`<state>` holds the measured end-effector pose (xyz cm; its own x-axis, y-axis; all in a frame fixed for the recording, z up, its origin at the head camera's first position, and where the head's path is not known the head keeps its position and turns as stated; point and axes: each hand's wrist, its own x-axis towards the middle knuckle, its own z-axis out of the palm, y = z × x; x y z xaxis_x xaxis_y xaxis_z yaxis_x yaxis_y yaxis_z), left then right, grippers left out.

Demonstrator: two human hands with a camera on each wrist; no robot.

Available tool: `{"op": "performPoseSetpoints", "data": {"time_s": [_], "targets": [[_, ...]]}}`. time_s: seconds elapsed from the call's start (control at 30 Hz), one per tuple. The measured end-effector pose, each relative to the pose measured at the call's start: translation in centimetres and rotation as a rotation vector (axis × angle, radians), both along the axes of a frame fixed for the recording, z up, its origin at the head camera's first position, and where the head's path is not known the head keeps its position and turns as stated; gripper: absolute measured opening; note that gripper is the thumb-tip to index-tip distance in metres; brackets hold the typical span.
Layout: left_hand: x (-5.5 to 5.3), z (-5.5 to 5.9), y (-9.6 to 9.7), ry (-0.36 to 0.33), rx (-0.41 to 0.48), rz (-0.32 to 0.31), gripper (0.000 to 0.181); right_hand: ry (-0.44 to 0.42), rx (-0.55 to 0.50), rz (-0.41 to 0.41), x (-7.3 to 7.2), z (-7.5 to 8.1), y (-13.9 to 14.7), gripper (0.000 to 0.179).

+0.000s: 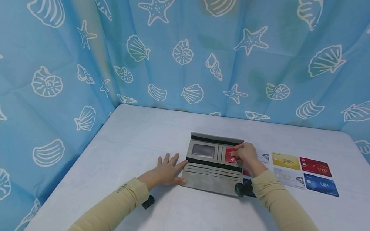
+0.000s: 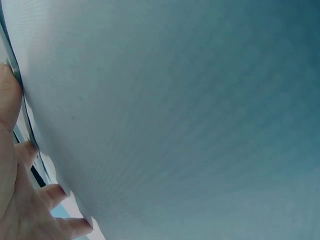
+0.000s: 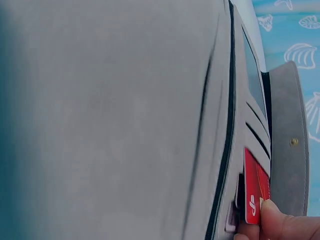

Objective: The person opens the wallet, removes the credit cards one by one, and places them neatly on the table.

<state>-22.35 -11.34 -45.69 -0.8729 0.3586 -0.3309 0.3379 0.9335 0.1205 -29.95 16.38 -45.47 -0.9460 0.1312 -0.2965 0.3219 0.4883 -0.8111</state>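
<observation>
A grey long wallet (image 1: 212, 183) lies unfolded on the table, with card slots and a clear window (image 1: 203, 151). My right hand (image 1: 249, 155) pinches a red card (image 1: 230, 155) between thumb and fingers at the right side of the wallet's upper panel. In the right wrist view the red card (image 3: 254, 185) lies against the slots; how far it is tucked in, I cannot tell. My left hand (image 1: 166, 171) rests with spread fingers at the wallet's left edge, thumb and index finger touching it. Mostly bare tabletop fills the left wrist view, beside the left hand (image 2: 30, 200).
Right of the wallet lie a yellow card (image 1: 285, 161), a red VIP card (image 1: 315, 167), a silver card (image 1: 289, 177) and a blue VIP card (image 1: 321, 184). More cards are partly hidden by the right arm. A blue shell-patterned curtain (image 1: 180, 25) hangs behind the white table (image 1: 136, 133).
</observation>
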Motion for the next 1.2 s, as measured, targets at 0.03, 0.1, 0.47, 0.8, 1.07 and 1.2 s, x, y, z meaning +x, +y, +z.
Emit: {"op": "performPoseSetpoints", "data": {"time_s": [0.03,0.1,0.47,0.8,1.07,1.2], "targets": [[0.0,0.0,0.0,-0.001,-0.001,0.001,0.076,-0.009,0.006,-0.003,0.0,0.0,0.2,0.028],[0.0,0.0,0.0,-0.001,-0.003,0.003,0.076,-0.025,0.002,-0.007,0.0,0.2,0.5,0.028],[0.1,0.1,0.0,-0.003,0.005,-0.001,0.075,-0.050,-0.063,-0.041,0.5,0.3,2.1,0.030],[0.1,0.1,0.1,0.002,0.001,0.001,0.075,-0.104,-0.058,-0.060,0.7,0.4,3.9,0.040],[0.1,0.2,0.1,-0.005,0.007,0.004,0.075,-0.123,-0.066,-0.080,0.9,0.6,4.9,0.045],[0.1,0.3,0.2,-0.005,0.000,0.005,0.075,-0.126,-0.087,-0.083,1.2,0.6,5.5,0.047]]}}
